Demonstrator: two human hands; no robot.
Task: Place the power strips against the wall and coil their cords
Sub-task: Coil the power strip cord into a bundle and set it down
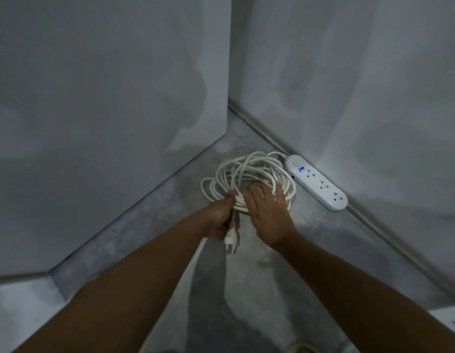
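A white power strip (316, 182) lies flat on the concrete floor against the right wall, with a small blue display lit near its far end. Its white cord (249, 171) lies in a loose coil on the floor just left of the strip. My left hand (222, 216) grips the near side of the coil, and the white plug (229, 242) hangs out below that hand. My right hand (268, 212) lies over the coil's near right part with straight, spread fingers.
Grey walls meet in a corner behind the coil; the left wall (107, 123) juts out towards me. A pale conduit (257, 128) runs along the foot of the right wall. Part of another white power strip (454, 321) shows at the right edge.
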